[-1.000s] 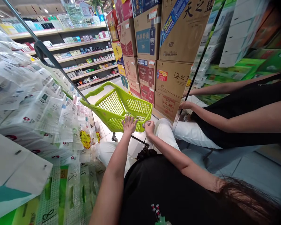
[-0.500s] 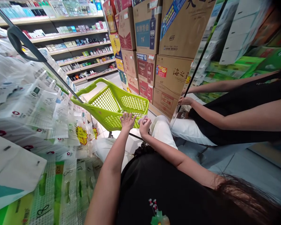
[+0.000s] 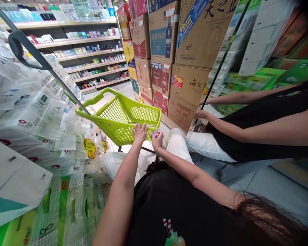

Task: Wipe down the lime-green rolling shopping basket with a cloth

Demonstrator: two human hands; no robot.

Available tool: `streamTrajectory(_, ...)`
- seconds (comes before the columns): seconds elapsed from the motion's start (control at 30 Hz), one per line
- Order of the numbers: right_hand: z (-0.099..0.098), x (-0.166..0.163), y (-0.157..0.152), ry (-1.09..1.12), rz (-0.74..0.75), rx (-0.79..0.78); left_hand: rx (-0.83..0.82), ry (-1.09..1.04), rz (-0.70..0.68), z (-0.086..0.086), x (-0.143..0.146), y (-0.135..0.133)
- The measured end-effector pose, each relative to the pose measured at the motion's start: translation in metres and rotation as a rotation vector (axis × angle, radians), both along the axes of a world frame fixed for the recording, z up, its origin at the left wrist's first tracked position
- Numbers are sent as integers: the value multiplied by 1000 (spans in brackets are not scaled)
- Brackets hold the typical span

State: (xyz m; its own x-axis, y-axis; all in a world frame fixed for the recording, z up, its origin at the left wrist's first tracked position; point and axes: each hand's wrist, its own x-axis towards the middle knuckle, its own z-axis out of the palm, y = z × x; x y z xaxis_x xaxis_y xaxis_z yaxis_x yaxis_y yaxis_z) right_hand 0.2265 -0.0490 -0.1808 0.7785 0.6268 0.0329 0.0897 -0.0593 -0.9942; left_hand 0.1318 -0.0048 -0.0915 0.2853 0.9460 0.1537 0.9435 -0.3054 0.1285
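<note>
A lime-green shopping basket trolley (image 3: pixel 108 123) with latticed walls stands before my knees. My left hand (image 3: pixel 140 133) lies spread at the basket's near rim, its fingers apart and nothing gripped; whether it presses on the rim I cannot tell. Beside it, at the basket's near right corner, my right hand (image 3: pixel 157 140) is closed around a small crumpled pinkish-grey cloth (image 3: pixel 154 132). Part of the cloth is hidden by the fingers. The trolley's long pole ends in a dark grey loop handle (image 3: pixel 28 56) at upper left.
Plastic-wrapped tissue packs (image 3: pixel 28 116) are piled close on the left. Stacked cardboard cartons (image 3: pixel 192 82) line the right side, beside a mirror (image 3: pixel 248 78) reflecting my arms. Shelves (image 3: pixel 92 54) of small boxed goods stand at the back.
The view has tilted slightly, so shelves and cartons sit a little lower. Both hands keep nearly the same place at the basket's edge, and the cloth stays in my right hand.
</note>
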Motion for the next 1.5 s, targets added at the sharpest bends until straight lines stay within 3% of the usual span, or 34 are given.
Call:
streamTrajectory(0.13, -4, 0, 5, 100, 66, -132, 5, 21, -72, -2, -5, 3)
streamTrajectory(0.33, 6, 2, 20, 32, 32, -11, 5, 57, -100, 3, -16, 10)
streamTrajectory(0.5, 12, 7, 29, 107, 107, -176, -86, 137, -127, 16, -17, 20)
streamTrajectory(0.73, 14, 7, 37, 8, 101, -53, -156, 201, -140, 28, -17, 35)
streamTrajectory(0.87, 8, 6, 40, 78, 141, -130, -222, 156, -104, 27, -20, 33)
streamTrajectory(1.1, 9, 5, 50, -37, 107, -16, -215, 153, -128, 22, -21, 38)
streamTrajectory(1.27, 14, 5, 60, 63, 96, -101, -229, 141, -101, 22, -21, 39)
streamTrajectory(1.5, 1, 5, 45, 83, 142, -106, -234, 142, -97, 26, -22, 33)
